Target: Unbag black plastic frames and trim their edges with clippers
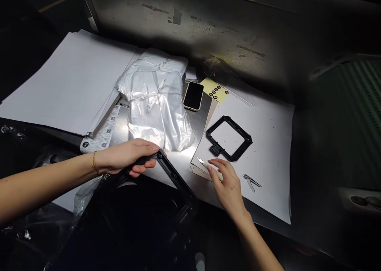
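Observation:
My left hand (135, 156) is closed around one corner of a black plastic frame (174, 175), held tilted in front of the table edge. Its lower part fades into the dark. In my right hand (228, 183) is a craft knife (204, 162) with a pale handle, its blade pointing up and left toward the table. A second black plastic frame (247, 148) lies flat on white sheets (272, 156) just beyond the right hand. To the right of that hand rests a small pair of metal nippers (251, 181).
Tied bundles of clear plastic bags (157, 104) lie mid-table, beside a phone (193, 96) and a yellow sticker sheet (212, 89). A stack of large white sheets (68, 80) covers the left, over a label strip (101, 134). A metal wall (190, 29) stands behind.

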`<state>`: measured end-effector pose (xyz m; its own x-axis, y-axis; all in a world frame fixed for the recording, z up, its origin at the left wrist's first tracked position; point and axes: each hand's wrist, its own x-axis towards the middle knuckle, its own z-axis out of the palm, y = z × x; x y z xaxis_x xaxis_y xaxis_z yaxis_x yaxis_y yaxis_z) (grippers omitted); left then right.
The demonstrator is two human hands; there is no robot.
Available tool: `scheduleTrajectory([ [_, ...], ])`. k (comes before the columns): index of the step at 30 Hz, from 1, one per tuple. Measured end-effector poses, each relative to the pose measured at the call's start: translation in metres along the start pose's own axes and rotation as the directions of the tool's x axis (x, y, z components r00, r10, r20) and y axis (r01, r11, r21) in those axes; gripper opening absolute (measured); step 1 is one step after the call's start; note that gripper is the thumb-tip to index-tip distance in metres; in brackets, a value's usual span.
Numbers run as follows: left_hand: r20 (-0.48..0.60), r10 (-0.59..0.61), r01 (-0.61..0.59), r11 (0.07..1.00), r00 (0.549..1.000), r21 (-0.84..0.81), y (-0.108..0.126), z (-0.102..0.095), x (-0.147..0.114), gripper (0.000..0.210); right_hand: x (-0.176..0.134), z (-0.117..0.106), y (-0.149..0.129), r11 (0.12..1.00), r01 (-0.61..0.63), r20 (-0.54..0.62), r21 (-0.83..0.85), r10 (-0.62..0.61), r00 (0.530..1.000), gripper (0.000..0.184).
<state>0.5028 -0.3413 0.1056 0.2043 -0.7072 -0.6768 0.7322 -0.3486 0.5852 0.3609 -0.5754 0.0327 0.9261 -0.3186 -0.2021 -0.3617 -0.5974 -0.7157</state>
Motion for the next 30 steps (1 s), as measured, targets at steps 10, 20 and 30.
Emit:
scheduleTrajectory([
  [10, 0.035, -0.026, 0.022, 0.992, 0.999, 0.124, -0.004, 0.003, 0.0, 0.036, 0.019, 0.004, 0.053, 0.967, 0.045, -0.07, -0.251, -0.065, 0.995, 0.023],
  [20, 0.05, -0.131, 0.118, 0.971, 0.99, 0.208, -0.01, 0.011, 0.007, 0.049, -0.003, -0.037, -0.066, 0.982, 0.182, 0.192, -0.052, -0.169, 0.967, 0.025],
  [30, -0.054, -0.091, 0.102, 0.957, 0.994, 0.272, -0.009, 0.018, 0.005, 0.039, -0.014, -0.021, -0.108, 0.398, 0.691, 0.364, -0.603, -0.633, 0.683, 0.025],
])
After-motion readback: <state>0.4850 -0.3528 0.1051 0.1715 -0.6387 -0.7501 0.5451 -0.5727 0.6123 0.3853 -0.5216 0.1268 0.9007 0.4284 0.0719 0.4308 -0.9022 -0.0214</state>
